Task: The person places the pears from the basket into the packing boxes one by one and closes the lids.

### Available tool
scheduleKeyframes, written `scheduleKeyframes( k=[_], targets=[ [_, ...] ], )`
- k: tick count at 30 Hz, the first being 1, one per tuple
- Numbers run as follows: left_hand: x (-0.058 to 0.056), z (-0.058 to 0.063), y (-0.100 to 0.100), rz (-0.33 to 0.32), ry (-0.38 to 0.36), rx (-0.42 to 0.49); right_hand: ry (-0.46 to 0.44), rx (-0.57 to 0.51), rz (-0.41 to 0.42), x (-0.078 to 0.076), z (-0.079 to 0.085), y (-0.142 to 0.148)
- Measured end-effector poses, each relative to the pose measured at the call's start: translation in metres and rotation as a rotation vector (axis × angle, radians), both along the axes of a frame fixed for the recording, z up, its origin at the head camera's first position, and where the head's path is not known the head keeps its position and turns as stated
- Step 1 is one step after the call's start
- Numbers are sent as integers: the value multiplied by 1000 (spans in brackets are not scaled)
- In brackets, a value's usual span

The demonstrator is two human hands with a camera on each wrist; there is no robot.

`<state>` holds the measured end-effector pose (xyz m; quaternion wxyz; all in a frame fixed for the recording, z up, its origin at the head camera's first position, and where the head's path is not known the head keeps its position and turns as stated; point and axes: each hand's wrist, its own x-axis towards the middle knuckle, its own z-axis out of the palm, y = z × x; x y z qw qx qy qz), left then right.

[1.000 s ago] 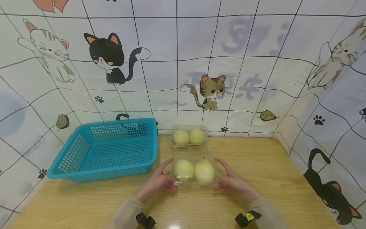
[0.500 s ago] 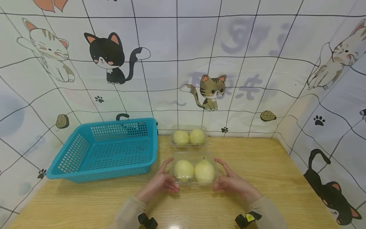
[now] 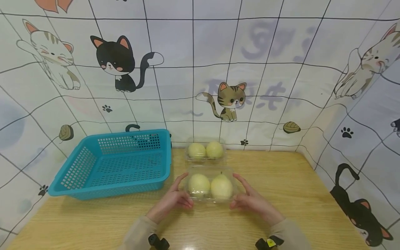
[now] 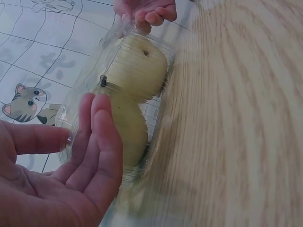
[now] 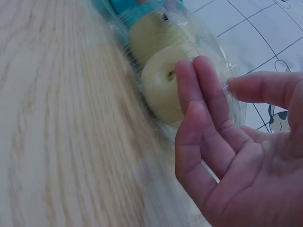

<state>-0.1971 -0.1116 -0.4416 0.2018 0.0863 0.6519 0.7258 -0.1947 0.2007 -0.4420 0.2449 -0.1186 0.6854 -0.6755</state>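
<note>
A clear plastic clamshell box (image 3: pixel 211 169) with two pale yellow-green pears, the left pear (image 3: pixel 199 184) and the right pear (image 3: pixel 222 187), is between both hands at mid-table. My left hand (image 3: pixel 174 198) grips its left end, one finger stretched along the side. At the opposite end, my right hand (image 3: pixel 250 200) holds the box in a mirrored way. In the left wrist view, thumb and fingers close around the box's edge, the thumb tip on the plastic. The right wrist view shows the same grip near a pear (image 5: pixel 165 82). Whether the box touches the table cannot be told.
Behind it, a second clear box (image 3: pixel 205 159) with two similar fruits stands against the cat-printed wall covering (image 3: pixel 175 83). A teal perforated basket (image 3: pixel 118 191) sits to the left, with no contents seen. The wooden table (image 3: pixel 281 173) extends right.
The front box and both hands have shifted very slightly left; both hands keep their hold. The back box and the basket stay in place.
</note>
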Motion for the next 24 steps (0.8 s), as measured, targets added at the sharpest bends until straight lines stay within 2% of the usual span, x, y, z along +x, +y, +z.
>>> scheduleKeyframes(
  k=[12, 14, 15, 17, 21, 23, 24],
  targets=[
    [0, 2, -6, 75, 106, -151, 188, 91, -28, -1, -1, -11],
    [1, 2, -7, 82, 154, -194, 206, 107, -41, -1, -1, -13],
    [2, 3, -8, 86, 202, -246, 210, 111, -51, 0, -2, -13],
    [6, 6, -8, 102, 331, -405, 229, 122, -67, 1, -1, -14],
    [19, 21, -9, 191, 659, -848, 250, 134, -89, 4, 1, -11],
    [25, 33, -8, 242, 784, -972, 257, 152, -91, 7, 3, -7],
    [27, 39, -8, 267, 842, -1001, 268, 170, -90, 8, 4, -5]
  ],
)
